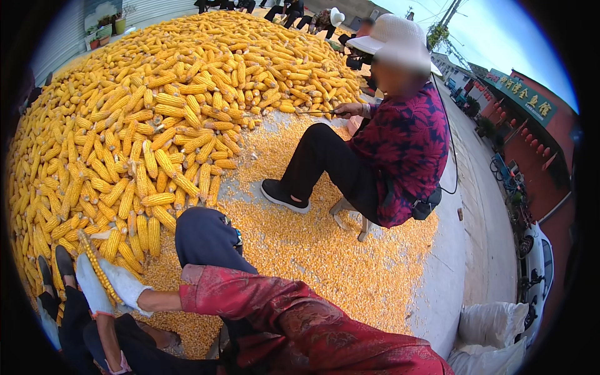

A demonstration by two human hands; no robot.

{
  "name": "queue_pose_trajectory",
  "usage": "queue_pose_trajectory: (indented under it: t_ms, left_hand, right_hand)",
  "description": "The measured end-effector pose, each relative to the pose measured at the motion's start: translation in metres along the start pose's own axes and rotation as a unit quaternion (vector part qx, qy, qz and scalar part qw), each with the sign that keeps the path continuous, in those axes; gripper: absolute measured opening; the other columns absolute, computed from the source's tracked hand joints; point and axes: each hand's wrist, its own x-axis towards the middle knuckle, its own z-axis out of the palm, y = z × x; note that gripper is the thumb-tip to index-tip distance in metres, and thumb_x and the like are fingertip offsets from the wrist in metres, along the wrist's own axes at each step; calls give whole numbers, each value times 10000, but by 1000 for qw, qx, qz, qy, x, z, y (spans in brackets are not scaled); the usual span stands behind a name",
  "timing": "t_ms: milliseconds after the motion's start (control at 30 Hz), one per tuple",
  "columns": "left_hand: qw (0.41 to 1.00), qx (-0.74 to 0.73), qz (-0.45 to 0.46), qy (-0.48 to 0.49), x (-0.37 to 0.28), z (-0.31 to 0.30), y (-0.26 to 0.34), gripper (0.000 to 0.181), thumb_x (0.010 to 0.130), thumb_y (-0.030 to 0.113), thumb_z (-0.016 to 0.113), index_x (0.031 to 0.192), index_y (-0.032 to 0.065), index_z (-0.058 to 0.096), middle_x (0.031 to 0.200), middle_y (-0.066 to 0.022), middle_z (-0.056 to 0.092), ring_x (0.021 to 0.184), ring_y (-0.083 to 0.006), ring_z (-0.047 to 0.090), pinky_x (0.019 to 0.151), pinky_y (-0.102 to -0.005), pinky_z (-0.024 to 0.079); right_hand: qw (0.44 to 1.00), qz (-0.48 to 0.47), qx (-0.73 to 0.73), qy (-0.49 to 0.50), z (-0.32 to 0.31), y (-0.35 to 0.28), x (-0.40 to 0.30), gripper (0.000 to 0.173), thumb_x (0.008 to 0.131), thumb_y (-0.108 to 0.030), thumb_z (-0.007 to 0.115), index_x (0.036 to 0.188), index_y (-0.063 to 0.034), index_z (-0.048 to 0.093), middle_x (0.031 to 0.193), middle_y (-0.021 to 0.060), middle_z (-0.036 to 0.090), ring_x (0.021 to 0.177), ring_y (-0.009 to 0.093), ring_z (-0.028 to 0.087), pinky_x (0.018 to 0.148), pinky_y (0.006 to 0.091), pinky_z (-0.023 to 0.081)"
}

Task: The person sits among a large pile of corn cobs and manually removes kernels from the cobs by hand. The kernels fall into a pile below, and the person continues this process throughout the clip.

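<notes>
At the lower left, a corn cob (97,265), partly stripped of kernels, stands upright between my two hands. My left hand (92,287), in a white knit glove, grips it from the left. From the right, my right hand (125,285) presses on it, gloved too, below a red patterned sleeve. Husked yellow corn cobs (140,173) form a large heap beyond and beside my hands. Loose kernels (300,253) cover much of the concrete ground to the right of my dark-trousered knee (201,239). My fingertips are partly hidden around the cob.
A co-worker in a white hat (398,154) sits on a low stool (364,228), holding a thin rod-like tool (316,111) at the heap. Dark shoes (64,260) are close by my hands. White sacks (492,323) stand lower right; more people (323,21) sit behind the heap.
</notes>
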Motion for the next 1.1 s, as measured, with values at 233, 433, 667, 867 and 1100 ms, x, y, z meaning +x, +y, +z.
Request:
queue_pose_trajectory:
  t_ms: [233,433,667,867,1100]
  left_hand:
    - [999,34,7,-14,-3,3,0,327,986,233,490,1141,-39,584,1117,-111,602,1008,-186,568,898,-292,429]
    - [997,68,16,-27,-7,6,2,323,986,225,489,1128,-48,587,1112,-120,603,1009,-194,568,900,-297,428]
    - [959,266,93,-45,-15,-10,24,319,985,216,487,1114,-58,590,1106,-129,604,1009,-203,569,901,-303,427]
    - [991,88,-21,-99,-23,7,63,407,1004,354,449,1104,-3,619,1029,-65,655,915,-156,619,823,-294,463]
    - [987,29,-64,-143,-27,6,59,548,1000,469,417,1147,-27,599,1021,-99,650,919,-153,610,843,-285,470]
  right_hand:
    - [998,37,52,25,1,3,9,669,1004,-516,308,1317,51,477,1174,207,600,1072,223,545,974,314,397]
    - [996,54,63,11,-6,-23,-7,659,1004,-520,317,1253,52,531,1105,185,614,996,230,543,916,339,422]
    - [982,107,155,-2,-11,-56,-10,644,965,-618,304,1000,-61,624,719,51,599,580,167,559,511,312,453]
    - [968,104,228,0,-15,-64,-3,636,949,-654,292,856,-82,556,579,17,506,420,143,467,356,296,380]
    - [965,81,242,-60,-13,-54,-5,557,966,-610,328,906,-93,527,638,23,534,443,136,493,341,291,376]
